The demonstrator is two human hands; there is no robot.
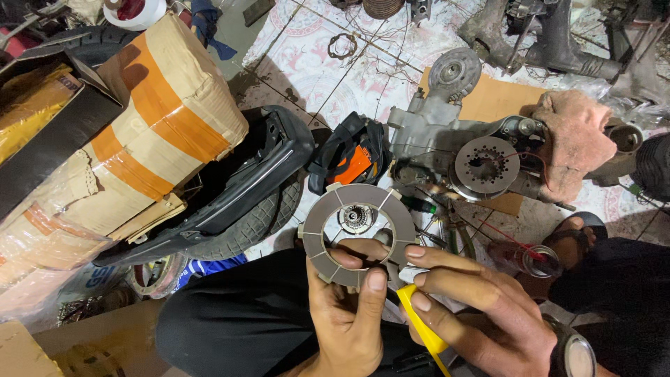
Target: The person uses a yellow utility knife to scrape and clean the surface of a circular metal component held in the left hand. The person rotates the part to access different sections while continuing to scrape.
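Note:
My left hand (345,318) holds up a grey ring-shaped friction plate (356,202) with notched tabs, thumb pressed on its lower rim. My right hand (467,307) touches the ring's right lower edge with its fingertips and grips a tool with a yellow handle (422,328); a watch sits on that wrist. Through the ring's hole a small round metal part (357,218) shows on the floor. Beyond the ring lies a grey engine casing (447,139) with a round toothed clutch hub (485,164).
A taped cardboard box (153,119) and a black tyre with plastic cover (251,202) lie left. A brownish rag (576,139) rests on the engine at right. A black and orange pouch (349,157), pliers, loose wires and metal parts lie on the patterned tiled floor.

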